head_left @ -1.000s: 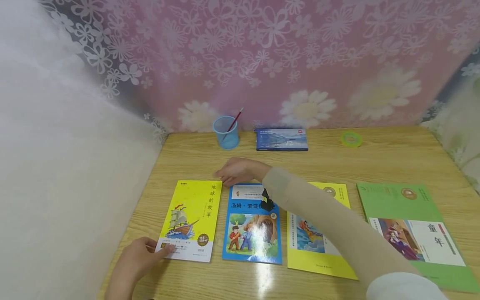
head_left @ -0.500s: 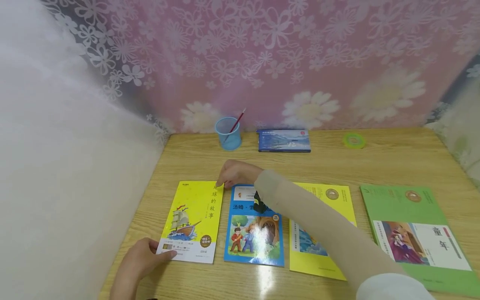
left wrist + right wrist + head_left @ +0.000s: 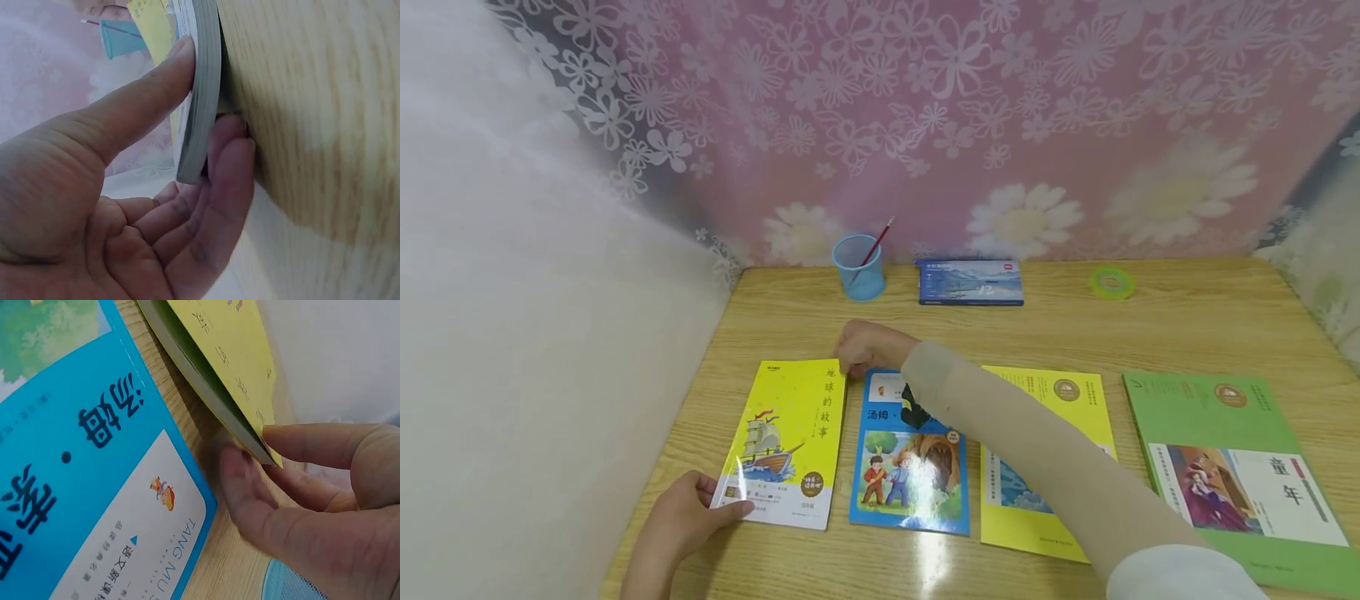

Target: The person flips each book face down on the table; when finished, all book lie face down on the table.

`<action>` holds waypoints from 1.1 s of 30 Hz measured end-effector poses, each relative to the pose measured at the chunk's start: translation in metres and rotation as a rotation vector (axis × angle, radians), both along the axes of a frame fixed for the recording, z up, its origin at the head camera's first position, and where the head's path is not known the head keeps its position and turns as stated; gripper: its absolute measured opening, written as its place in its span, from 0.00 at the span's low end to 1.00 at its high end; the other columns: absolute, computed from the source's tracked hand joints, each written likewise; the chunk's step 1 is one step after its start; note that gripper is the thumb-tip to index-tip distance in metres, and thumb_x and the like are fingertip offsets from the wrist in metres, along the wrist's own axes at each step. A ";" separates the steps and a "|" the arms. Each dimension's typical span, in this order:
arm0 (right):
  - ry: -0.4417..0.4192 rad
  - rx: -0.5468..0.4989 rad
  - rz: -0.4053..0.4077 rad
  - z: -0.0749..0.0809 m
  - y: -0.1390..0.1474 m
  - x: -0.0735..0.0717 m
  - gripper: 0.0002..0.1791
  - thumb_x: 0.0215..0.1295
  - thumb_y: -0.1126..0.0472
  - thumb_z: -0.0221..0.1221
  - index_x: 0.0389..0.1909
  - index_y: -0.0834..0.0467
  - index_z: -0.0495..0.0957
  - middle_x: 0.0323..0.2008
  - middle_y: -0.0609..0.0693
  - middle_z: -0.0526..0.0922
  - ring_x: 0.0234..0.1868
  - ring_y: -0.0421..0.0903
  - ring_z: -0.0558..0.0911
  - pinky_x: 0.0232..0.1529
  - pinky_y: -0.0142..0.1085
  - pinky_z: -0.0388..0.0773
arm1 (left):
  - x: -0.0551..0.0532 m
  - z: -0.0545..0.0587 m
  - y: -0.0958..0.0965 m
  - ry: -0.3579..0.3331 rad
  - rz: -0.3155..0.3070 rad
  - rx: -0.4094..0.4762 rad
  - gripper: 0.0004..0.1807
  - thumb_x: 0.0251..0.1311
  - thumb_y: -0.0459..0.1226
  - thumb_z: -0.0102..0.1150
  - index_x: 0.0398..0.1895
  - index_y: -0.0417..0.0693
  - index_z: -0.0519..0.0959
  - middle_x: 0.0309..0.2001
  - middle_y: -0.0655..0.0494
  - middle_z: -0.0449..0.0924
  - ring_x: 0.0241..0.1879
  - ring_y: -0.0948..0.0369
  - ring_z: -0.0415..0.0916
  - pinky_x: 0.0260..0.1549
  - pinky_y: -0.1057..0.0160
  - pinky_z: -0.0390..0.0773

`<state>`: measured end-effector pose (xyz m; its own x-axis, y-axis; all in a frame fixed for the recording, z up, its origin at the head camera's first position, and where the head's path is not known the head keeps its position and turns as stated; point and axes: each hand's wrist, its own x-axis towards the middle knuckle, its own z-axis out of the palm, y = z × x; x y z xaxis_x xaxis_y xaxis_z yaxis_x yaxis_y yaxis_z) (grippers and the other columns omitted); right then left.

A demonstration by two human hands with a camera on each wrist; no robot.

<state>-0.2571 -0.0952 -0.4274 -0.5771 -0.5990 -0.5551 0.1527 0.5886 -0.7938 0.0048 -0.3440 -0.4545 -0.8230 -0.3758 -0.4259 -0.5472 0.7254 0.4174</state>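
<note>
A yellow book with a sailing ship on its cover [image 3: 797, 400] lies at the left of the row, its near end tipped up from the table. My left hand [image 3: 677, 518] grips its lower left corner, thumb on the cover and fingers beneath, as the left wrist view shows along the page edges [image 3: 207, 94]. At the upper right corner my right hand [image 3: 867, 343] pinches the book; in the right wrist view the front cover [image 3: 228, 356] gapes slightly from the pages. Beside it lies a blue book [image 3: 880, 483], partly under my right forearm.
A second yellow book [image 3: 1037, 533], crossed by my right forearm, and a green book [image 3: 1195, 400] lie to the right. Along the back stand a blue mesh pen cup [image 3: 865, 287] holding a pencil [image 3: 880, 240], a flat blue box [image 3: 970, 287] and a green tape roll [image 3: 1111, 283].
My right hand has come down onto the yellow book's upper right corner and taken hold of it. The book's near end has tilted up slightly; my left hand keeps its grip.
</note>
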 end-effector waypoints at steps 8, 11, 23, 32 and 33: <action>-0.036 -0.071 0.009 -0.001 0.004 -0.002 0.19 0.69 0.78 0.59 0.59 0.68 0.83 0.53 0.63 0.88 0.50 0.54 0.90 0.59 0.48 0.86 | 0.005 0.002 -0.008 0.034 0.016 0.045 0.40 0.51 0.57 0.80 0.53 0.35 0.77 0.40 0.51 0.88 0.38 0.58 0.77 0.36 0.65 0.73; -0.030 -0.080 0.019 -0.001 0.006 -0.006 0.20 0.69 0.77 0.60 0.60 0.67 0.82 0.54 0.63 0.88 0.48 0.52 0.90 0.58 0.47 0.87 | 0.009 0.006 -0.012 0.077 0.012 0.112 0.36 0.57 0.50 0.78 0.60 0.34 0.78 0.46 0.46 0.90 0.42 0.59 0.83 0.36 0.66 0.80; -0.017 -0.340 0.054 0.010 0.021 -0.022 0.19 0.66 0.79 0.63 0.57 0.68 0.80 0.46 0.58 0.87 0.47 0.50 0.88 0.66 0.56 0.80 | 0.022 0.037 -0.020 0.230 0.031 0.207 0.32 0.68 0.40 0.70 0.71 0.39 0.72 0.54 0.40 0.88 0.44 0.59 0.91 0.41 0.66 0.89; 0.254 -0.442 0.286 0.026 0.039 -0.031 0.24 0.68 0.74 0.66 0.64 0.63 0.81 0.55 0.59 0.89 0.55 0.48 0.88 0.58 0.39 0.87 | 0.030 0.050 -0.014 0.417 0.077 0.082 0.26 0.66 0.44 0.72 0.64 0.46 0.80 0.52 0.42 0.90 0.38 0.77 0.86 0.36 0.75 0.86; 0.299 -0.444 0.302 0.029 0.041 -0.031 0.22 0.68 0.73 0.66 0.63 0.63 0.82 0.55 0.58 0.89 0.55 0.48 0.88 0.58 0.39 0.87 | 0.030 0.050 -0.013 0.450 0.078 0.070 0.24 0.66 0.43 0.73 0.62 0.46 0.82 0.51 0.42 0.90 0.37 0.78 0.85 0.35 0.76 0.85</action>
